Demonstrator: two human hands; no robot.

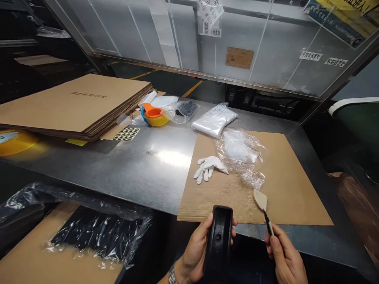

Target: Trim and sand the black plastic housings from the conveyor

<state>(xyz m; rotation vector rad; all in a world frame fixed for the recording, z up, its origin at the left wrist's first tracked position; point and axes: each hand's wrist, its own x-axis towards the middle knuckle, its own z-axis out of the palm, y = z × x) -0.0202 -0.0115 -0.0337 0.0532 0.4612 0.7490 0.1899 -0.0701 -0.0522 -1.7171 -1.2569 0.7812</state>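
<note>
My left hand point(194, 250) grips a black plastic part point(218, 240), held upright at the near edge of the metal table point(142, 157). To its right, my right hand point(286, 258) pinches a thin black-handled tool point(269, 225) whose beige fan-shaped tip point(260, 199) points up over a brown cardboard sheet point(296, 189). On that sheet lie a white glove point(209, 167) and a crumpled clear plastic bag point(241, 156), both beyond the hands.
A stack of flat cardboard point(74, 104) fills the table's left. Orange and yellow tape dispensers point(154, 114), a sticker sheet point(126, 134) and bagged items point(214, 118) lie at the back. Below left, a box holds black parts in plastic point(94, 232). Translucent panels stand behind.
</note>
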